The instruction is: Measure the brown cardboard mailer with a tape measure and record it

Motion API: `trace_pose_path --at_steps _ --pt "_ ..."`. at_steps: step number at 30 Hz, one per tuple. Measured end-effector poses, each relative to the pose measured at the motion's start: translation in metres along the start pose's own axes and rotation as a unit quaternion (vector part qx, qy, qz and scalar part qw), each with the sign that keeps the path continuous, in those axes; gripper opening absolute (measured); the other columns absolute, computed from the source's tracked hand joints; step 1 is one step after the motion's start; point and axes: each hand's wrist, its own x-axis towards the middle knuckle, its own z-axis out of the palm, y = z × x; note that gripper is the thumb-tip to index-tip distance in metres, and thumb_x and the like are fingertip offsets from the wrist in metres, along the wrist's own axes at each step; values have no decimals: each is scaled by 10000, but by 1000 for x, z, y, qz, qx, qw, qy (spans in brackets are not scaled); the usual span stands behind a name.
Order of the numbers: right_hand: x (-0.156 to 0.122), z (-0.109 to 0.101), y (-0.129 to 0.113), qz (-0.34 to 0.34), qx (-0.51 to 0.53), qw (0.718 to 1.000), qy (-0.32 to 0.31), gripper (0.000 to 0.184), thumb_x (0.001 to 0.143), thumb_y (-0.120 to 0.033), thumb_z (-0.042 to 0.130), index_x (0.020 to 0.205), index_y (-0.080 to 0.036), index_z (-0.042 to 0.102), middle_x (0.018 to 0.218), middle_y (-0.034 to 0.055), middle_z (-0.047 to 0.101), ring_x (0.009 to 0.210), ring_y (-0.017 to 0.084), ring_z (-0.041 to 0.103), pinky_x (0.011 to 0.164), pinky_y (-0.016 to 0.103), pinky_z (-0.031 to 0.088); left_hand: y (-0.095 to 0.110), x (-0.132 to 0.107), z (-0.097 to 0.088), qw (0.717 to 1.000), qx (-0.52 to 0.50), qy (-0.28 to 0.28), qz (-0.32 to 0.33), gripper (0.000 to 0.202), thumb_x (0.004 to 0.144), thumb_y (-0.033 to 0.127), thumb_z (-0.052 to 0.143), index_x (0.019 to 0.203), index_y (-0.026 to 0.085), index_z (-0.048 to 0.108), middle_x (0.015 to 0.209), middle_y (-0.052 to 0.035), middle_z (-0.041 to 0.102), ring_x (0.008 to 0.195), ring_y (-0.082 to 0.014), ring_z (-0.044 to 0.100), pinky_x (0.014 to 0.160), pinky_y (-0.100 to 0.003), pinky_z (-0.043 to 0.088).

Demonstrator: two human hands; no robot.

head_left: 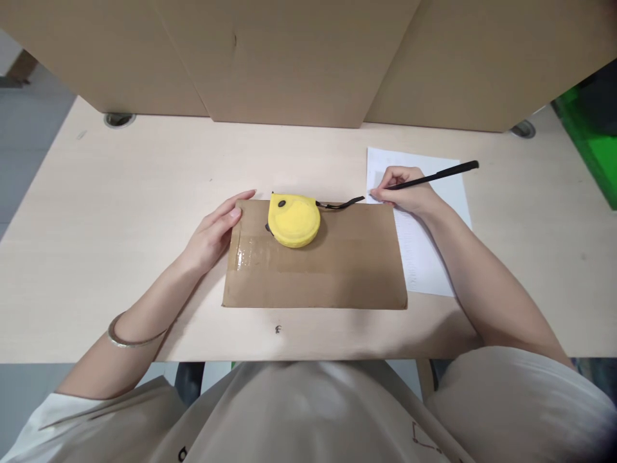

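Observation:
A flat brown cardboard box lies on the table in front of me. My left hand rests along its left edge with fingers stretched out, the thumb at the far left corner. On top of the box, left of its middle, sits a yellow tape measure with a black button and a black wrist strap trailing to the right. My right hand is closed around a black pen, its tip down at the left side of a white paper sheet. The box and my right forearm cover parts of the sheet.
Tall cardboard panels stand across the back of the pale wooden table. Round cable holes are set near both back corners. A small black mark shows near the front edge. Something green lies beyond the right edge.

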Motion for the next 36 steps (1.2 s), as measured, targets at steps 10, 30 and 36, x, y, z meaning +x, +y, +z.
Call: trace_pose_path --at_steps 10,30,36 --pt "5 -2 6 -19 13 1000 6 378 588 -170 891 559 -233 520 473 -27 513 447 95 421 462 250 305 1 0 -1 1000 -14 5 -10 800 931 666 815 1586 228 674 1542 -177 757 1457 -444 704 1253 -636 569" --pt "7 -36 13 75 -186 980 15 616 1026 -574 763 631 -257 412 515 29 431 480 156 373 509 341 320 -1 1 1 1000 1 16 7 792 950 680 779 1591 226 676 1542 -167 763 1480 -439 690 1254 -607 571" --pt "11 -33 38 -20 -377 924 57 712 919 -700 840 550 -242 437 484 56 363 642 284 572 714 445 465 -2 1 2 1000 -2 17 13 759 948 674 779 1561 233 699 1554 -167 754 1484 -441 686 1237 -597 586"
